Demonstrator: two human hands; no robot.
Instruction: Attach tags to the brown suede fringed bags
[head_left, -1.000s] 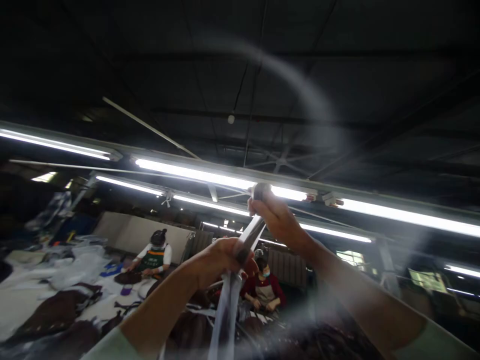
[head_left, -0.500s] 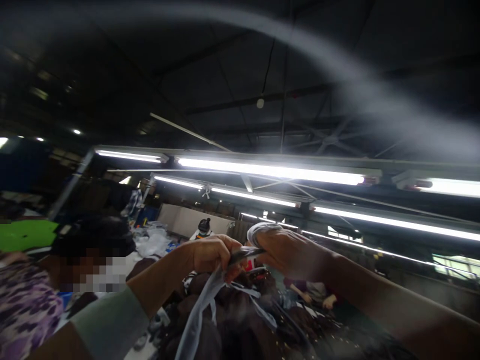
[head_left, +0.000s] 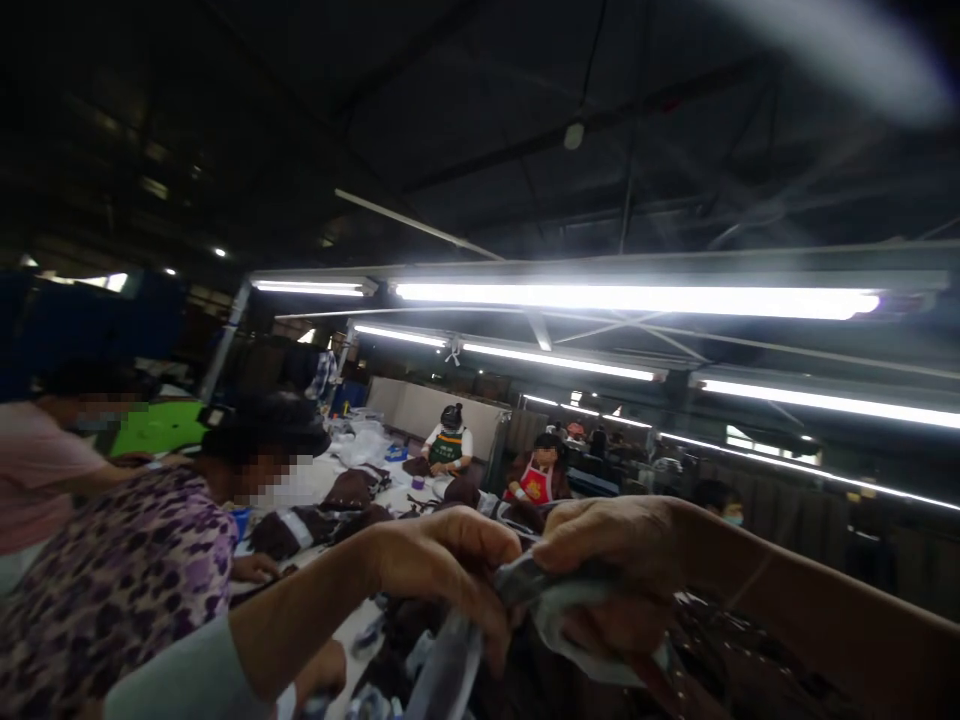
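Both of my hands are raised in front of me, close together, on a pale grey, see-through strip of soft material (head_left: 448, 668). My left hand (head_left: 442, 560) pinches it between thumb and fingers, and one end hangs down below. Beside it, my right hand (head_left: 619, 545) is closed on the same strip, with a loop of it wrapped about the fingers. Underneath lie dark brown garments (head_left: 540, 690), partly hidden by my hands.
A co-worker in a purple spotted top (head_left: 142, 580) bends over the white table (head_left: 349, 630) at my left. More brown garments (head_left: 352, 490) and clear plastic bags (head_left: 367, 440) lie there. Other people sit farther back. A bright tube light (head_left: 637, 300) hangs overhead.
My view has swung left and down, showing more of the table and co-workers. My hands appear lower and nearer, still on the strip, and the right one has turned.
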